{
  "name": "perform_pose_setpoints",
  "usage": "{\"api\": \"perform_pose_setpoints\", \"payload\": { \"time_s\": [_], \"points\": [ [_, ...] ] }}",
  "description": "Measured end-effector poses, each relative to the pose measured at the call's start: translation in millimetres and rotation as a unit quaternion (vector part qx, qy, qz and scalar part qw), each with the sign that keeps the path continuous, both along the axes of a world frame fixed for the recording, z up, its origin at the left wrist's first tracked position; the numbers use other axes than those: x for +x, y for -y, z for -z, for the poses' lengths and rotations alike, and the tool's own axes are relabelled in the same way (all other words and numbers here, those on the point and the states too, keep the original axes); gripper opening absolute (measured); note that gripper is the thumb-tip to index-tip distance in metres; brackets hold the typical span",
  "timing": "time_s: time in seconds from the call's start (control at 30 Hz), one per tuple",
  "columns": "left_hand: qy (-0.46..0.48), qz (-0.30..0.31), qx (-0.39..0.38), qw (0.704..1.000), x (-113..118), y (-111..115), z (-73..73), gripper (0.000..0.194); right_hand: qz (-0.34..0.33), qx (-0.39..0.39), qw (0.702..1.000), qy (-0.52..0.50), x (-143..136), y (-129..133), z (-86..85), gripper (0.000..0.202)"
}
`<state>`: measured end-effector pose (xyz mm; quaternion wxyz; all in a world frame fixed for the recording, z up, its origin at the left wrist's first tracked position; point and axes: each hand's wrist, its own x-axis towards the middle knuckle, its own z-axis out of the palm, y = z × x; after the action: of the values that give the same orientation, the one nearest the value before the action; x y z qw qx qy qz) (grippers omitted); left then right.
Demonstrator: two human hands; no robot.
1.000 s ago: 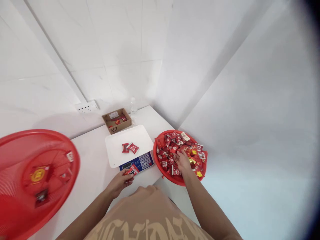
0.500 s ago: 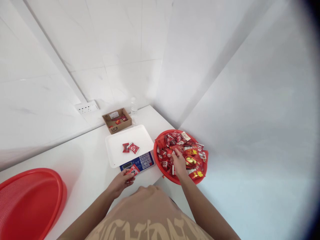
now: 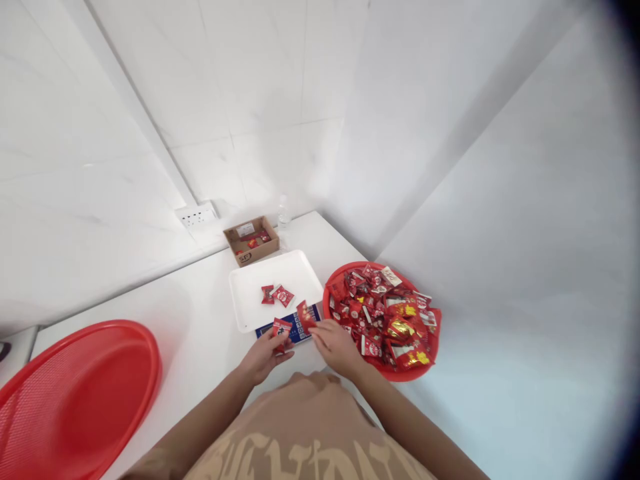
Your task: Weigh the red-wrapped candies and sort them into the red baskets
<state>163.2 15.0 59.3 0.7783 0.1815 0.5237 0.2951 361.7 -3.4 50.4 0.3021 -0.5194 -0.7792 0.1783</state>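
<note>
From here I see the left hand (image 3: 265,355) pinching a red-and-white packet (image 3: 282,328) over the blue keypad (image 3: 295,323), its dark lettering too small to read. The right hand (image 3: 337,345) has its fingertips closed on a glossy red packet (image 3: 306,316) beside it. Two small red packets (image 3: 283,295) lie on the white tray (image 3: 245,310); beyond, a carton (image 3: 257,253) reads "SF" (slightly blurred).

Read "SF" on front of cardboard box (image 3: 261,252). Saw large pale letters across shirt (image 3: 305,433), couldn't make out the word. Found label (image 3: 245,229) in box, keys on blue scale (image 3: 295,332) and print on red wrappers (image 3: 283,295) too small to read.
</note>
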Motion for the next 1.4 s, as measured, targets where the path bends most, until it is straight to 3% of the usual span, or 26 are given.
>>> {"api": "perform_pose_setpoints", "payload": {
  "time_s": [0.1, 0.27, 0.53, 0.73, 0.9, 1.17, 1.4],
  "points": [
    [0.020, 0.010, 0.019, 1.000, 9.0, -1.8, -1.8, 0.034, -0.099, 0.008, 0.992, 0.077, -21.9, 1.5, 0.7, 0.022],
    [-0.026, 0.052, 0.032, 0.998, 16.9, -1.7, 2.4, 0.045, -0.147, 0.022, 0.980, 0.135, -38.7, -1.8, 8.5, 0.019],
    [-0.033, -0.046, 0.009, 0.998, 16.3, -3.3, 20.2, 0.030, -0.173, 0.039, 0.976, 0.128, -46.1, -4.9, 16.8, 0.021],
    [-0.045, -0.176, 0.008, 0.983, 4.5, -19.7, 26.3, 0.016, -0.130, 0.021, 0.991, 0.038, -41.0, -6.1, 2.9, 0.021],
    [-0.089, -0.254, 0.014, 0.963, -7.8, -38.4, 26.3, 0.013, -0.070, -0.011, 0.998, 0.001, -27.4, -2.5, 12.5, 0.023],
    [-0.162, -0.219, 0.053, 0.961, -5.9, -26.2, 21.8, 0.017, 0.003, -0.059, 0.998, -0.005, -2.5, 8.2, 32.2, 0.027],
    [-0.170, -0.194, 0.066, 0.964, -17.6, -62.1, 20.4, 0.014, 0.067, -0.082, 0.994, 0.023, 15.1, 13.1, 51.6, 0.028]
  ]
}}
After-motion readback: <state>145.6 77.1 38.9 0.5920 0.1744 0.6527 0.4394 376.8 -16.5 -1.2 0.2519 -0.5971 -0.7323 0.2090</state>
